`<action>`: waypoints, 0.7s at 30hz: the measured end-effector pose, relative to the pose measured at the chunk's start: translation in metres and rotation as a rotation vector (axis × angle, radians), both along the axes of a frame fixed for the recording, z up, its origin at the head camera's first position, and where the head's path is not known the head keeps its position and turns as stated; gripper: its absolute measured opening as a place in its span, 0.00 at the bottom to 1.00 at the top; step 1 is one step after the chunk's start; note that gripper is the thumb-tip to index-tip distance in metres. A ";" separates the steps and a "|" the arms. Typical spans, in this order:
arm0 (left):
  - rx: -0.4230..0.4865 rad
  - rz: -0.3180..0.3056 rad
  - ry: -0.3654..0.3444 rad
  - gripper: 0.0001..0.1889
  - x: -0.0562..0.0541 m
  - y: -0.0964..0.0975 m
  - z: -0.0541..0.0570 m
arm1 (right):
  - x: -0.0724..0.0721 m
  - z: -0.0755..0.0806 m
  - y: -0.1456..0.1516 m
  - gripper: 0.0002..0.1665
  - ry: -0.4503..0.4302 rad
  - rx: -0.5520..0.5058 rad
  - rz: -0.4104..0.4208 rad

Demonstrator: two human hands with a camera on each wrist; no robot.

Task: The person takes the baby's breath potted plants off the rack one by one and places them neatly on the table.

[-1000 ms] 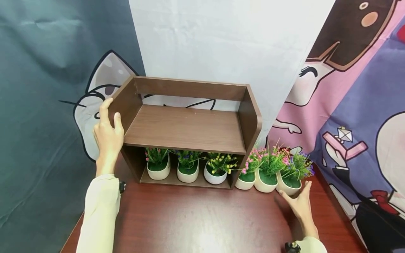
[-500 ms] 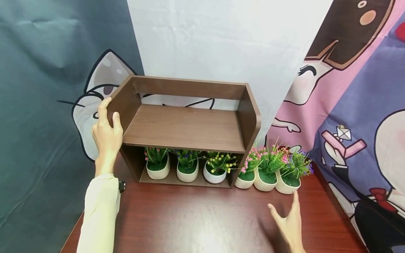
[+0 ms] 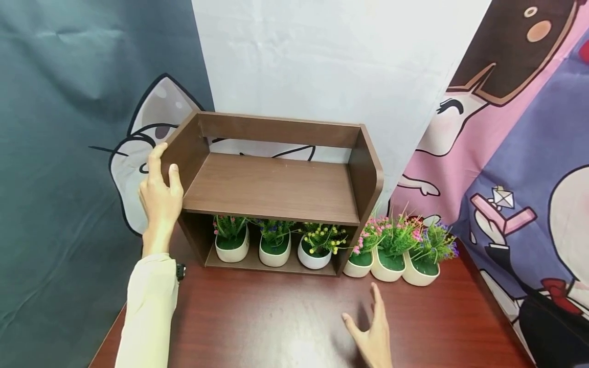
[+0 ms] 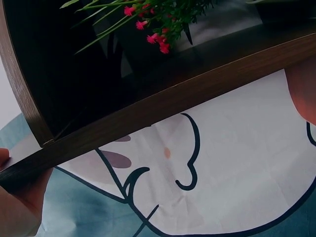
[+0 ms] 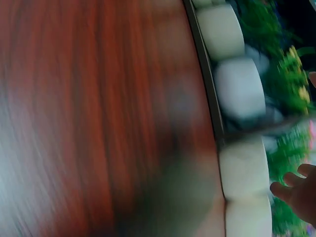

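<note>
My left hand [image 3: 162, 202] holds the left side panel of a brown two-tier wooden shelf [image 3: 280, 184]. In the left wrist view its thumb and fingers lie on either side of the panel's edge. The shelf's lower tier has a red-flowered potted plant [image 3: 232, 252], a purple-flowered one [image 3: 275, 257] and a yellow-flowered one [image 3: 314, 259]. Above the table, in front of the shelf's right end, my right hand [image 3: 375, 335] is spread with nothing in it. Beyond it stand two pink-flowered potted plants [image 3: 357, 268] [image 3: 388, 272] and a purple-flowered one [image 3: 421, 277].
Under everything lies a glossy red-brown table [image 3: 257, 317]. A white, pink and blue cartoon-printed cloth [image 3: 322, 61] hangs close behind the shelf, with more cloth [image 3: 60, 168] along the left side and the right.
My right hand has withdrawn from the rightmost purple-flowered pot and moved left and toward me over the table. The left hand keeps its place on the shelf; the plants stay put.
</note>
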State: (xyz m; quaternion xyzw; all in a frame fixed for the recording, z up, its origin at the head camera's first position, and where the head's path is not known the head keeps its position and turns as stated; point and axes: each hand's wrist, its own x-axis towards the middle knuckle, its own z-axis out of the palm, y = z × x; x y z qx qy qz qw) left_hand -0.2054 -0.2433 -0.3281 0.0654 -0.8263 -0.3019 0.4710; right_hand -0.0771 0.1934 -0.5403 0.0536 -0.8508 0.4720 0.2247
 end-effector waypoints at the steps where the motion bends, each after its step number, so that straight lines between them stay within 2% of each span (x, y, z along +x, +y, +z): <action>1: 0.002 0.001 -0.001 0.22 0.000 0.000 0.000 | 0.001 -0.001 -0.007 0.61 -0.010 -0.003 0.023; 6: 0.006 0.004 -0.009 0.22 0.001 -0.001 -0.002 | 0.002 -0.003 -0.043 0.60 -0.028 -0.007 0.144; 10: 0.007 0.003 -0.003 0.22 0.001 0.002 -0.003 | -0.001 0.000 -0.075 0.59 0.009 -0.024 0.278; 13: 0.005 -0.002 -0.001 0.22 0.001 0.003 -0.004 | -0.006 0.003 -0.103 0.58 0.013 -0.043 0.346; 17: 0.008 0.000 0.001 0.22 0.001 0.003 -0.003 | -0.015 0.005 -0.143 0.56 -0.003 -0.062 0.363; 21: 0.015 0.006 0.004 0.22 0.001 0.002 -0.002 | -0.026 0.005 -0.178 0.54 0.019 -0.045 0.376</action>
